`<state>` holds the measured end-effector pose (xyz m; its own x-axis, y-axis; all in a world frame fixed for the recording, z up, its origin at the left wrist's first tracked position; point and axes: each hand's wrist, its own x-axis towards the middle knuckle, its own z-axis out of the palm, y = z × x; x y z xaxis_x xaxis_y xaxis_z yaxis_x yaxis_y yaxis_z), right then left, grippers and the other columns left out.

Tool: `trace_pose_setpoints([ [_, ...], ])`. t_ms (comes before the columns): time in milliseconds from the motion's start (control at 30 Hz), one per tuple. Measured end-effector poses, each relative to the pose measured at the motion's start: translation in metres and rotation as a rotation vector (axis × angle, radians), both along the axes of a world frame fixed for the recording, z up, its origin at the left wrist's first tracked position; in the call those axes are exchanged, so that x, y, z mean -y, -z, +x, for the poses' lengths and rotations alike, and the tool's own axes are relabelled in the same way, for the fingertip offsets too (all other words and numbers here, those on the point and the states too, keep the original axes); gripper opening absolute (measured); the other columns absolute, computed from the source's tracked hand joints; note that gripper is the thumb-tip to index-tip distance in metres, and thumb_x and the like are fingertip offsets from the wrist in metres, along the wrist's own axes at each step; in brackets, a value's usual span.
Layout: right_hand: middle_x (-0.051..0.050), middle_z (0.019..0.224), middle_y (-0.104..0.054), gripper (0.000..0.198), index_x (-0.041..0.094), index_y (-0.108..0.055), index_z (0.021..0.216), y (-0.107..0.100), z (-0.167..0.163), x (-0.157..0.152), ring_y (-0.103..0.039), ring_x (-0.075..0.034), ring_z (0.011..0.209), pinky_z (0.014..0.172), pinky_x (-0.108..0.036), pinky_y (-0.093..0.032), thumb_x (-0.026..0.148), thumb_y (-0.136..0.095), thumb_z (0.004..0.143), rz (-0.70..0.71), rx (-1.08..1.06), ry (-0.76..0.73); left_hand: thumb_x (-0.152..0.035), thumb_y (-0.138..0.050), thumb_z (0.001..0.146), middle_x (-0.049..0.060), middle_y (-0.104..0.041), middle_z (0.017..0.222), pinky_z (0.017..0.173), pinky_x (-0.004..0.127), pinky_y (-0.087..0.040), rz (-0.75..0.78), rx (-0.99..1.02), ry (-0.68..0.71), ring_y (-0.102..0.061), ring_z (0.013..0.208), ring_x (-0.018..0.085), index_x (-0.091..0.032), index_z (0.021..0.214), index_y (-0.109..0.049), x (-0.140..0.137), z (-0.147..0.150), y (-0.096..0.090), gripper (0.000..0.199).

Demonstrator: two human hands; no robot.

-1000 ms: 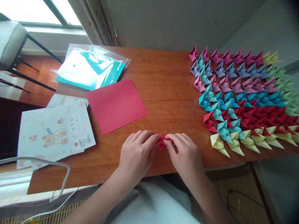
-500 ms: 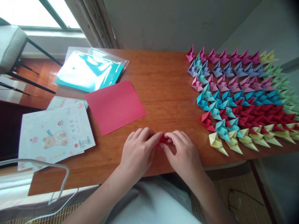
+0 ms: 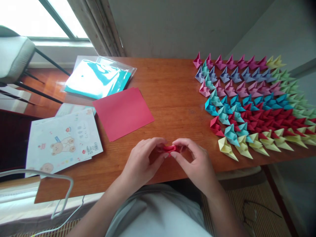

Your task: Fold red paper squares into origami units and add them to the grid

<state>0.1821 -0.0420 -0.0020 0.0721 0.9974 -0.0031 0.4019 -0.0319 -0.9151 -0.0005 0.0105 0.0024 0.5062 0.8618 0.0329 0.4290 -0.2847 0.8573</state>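
Note:
Between my two hands, near the table's front edge, is a small folded red paper piece (image 3: 170, 149). My left hand (image 3: 145, 156) pinches its left end with thumb and fingers. On the other end, my right hand (image 3: 194, 156) pinches it the same way. The fingers cover both ends, so only the middle shows, with a hollow fold facing up. Red paper sheets (image 3: 124, 113) lie flat on the table beyond my left hand. To the right of my right hand stand a red folded paper boat (image 3: 216, 126) and a yellow one (image 3: 227, 148).
Rows of folded paper pieces in several colours (image 3: 266, 121) fill the right side of the wooden table (image 3: 170, 98). At the left lie a clear packet of teal paper (image 3: 98, 79) and bear-printed sheets (image 3: 64, 141). A white curved bar (image 3: 70, 187) rises at the near left corner.
My left fingers have shifted from over the red paper to its left end, and more of its hollow middle shows. Both hands still hold it. The camera view has shifted slightly.

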Motion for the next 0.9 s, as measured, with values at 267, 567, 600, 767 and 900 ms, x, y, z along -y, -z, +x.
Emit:
trace_pose_setpoints([
  [267, -0.003, 0.108, -0.069, 0.018, 0.028, -0.070, 0.110, -0.005, 0.004, 0.002, -0.065, -0.019, 0.099, 0.086, -0.032, -0.054, 0.026, -0.066, 0.092, -0.019, -0.197, -0.012, -0.030, -0.060, 0.096, 0.005, -0.072, 0.086, 0.069, 0.024, -0.052, -0.422, 0.274, 0.038, -0.067, 0.076, 0.015, -0.016, 0.105, -0.068, 0.007, 0.002, -0.010, 0.018],
  [567, -0.004, 0.095, -0.065, 0.006, 0.022, -0.066, 0.096, -0.021, 0.000, 0.003, -0.061, -0.019, 0.089, 0.076, -0.032, -0.051, 0.022, -0.060, 0.095, 0.165, 0.060, 0.102, -0.028, -0.066, 0.089, 0.003, -0.069, 0.068, 0.054, 0.020, -0.045, -0.364, 0.286, -0.175, -0.059, 0.059, 0.012, -0.014, 0.083, -0.068, 0.018, 0.017, -0.004, 0.015],
  [600, -0.005, 0.093, -0.066, 0.005, 0.022, -0.066, 0.095, -0.022, -0.001, 0.003, -0.061, -0.019, 0.088, 0.076, -0.033, -0.050, 0.022, -0.061, 0.094, 0.197, 0.128, 0.108, -0.027, -0.066, 0.088, 0.001, -0.066, 0.064, 0.051, 0.019, -0.042, -0.300, 0.239, -0.198, -0.054, 0.056, 0.010, -0.014, 0.083, -0.068, 0.020, 0.019, -0.003, 0.014],
  [767, -0.005, 0.087, -0.068, 0.004, 0.021, -0.064, 0.097, -0.024, -0.003, 0.003, -0.061, -0.019, 0.081, 0.074, -0.033, -0.051, 0.021, -0.061, 0.094, 0.243, 0.303, 0.103, -0.022, -0.062, 0.089, -0.002, -0.062, 0.063, 0.051, 0.019, -0.040, -0.102, 0.142, -0.225, -0.051, 0.053, 0.008, -0.017, 0.084, -0.066, 0.027, 0.025, -0.001, 0.008],
  [900, -0.003, 0.086, -0.069, 0.010, 0.021, -0.064, 0.099, -0.021, -0.002, 0.002, -0.062, -0.017, 0.079, 0.073, -0.031, -0.051, 0.015, -0.059, 0.093, 0.267, 0.313, 0.093, -0.023, -0.060, 0.092, 0.000, -0.068, 0.072, 0.054, 0.019, -0.044, -0.138, 0.172, -0.182, -0.058, 0.058, 0.010, -0.017, 0.091, -0.065, 0.026, 0.025, 0.000, 0.008],
])
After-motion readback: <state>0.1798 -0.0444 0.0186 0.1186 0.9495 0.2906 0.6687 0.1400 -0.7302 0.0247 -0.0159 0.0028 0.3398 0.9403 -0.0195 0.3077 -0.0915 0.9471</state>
